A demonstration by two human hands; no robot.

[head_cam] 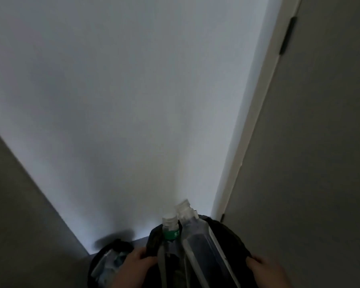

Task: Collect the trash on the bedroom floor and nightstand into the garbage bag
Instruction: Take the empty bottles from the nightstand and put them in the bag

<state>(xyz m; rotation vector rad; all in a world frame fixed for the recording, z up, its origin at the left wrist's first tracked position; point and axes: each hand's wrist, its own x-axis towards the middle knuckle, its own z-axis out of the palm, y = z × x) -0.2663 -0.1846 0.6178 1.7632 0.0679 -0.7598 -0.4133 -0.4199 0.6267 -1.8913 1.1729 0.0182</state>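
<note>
Left hand (138,261): curled onto the left edge of the garbage bag (230,229), gripping the black plastic; only the hand and part of the forearm show at the bottom of the view.
Right hand (265,268): fingers bent over the bag's right edge, gripping it. The two hands are well apart, with the bag's mouth between them.
Garbage bag: black, held at the bottom centre of the view with its opening upward; its lower part is cut off by the frame.
Green-label bottle (170,230): clear plastic with a white cap, standing in the bag with its neck above the rim, nearer the left hand.
Clear bottle (195,238): taller, white cap, leaning slightly left, just beside the green-label bottle and touching or nearly touching it; its neck also stands out of the bag.
Dark container (107,261): to the left of the left hand, low in the view, with pale items inside; whether it is a bin or a second bag I cannot tell.
Wall (116,104): pale, plain, filling most of the view.
Door (330,146): grey, on the right, with a light frame (256,129) and a dark hinge (287,36).
</note>
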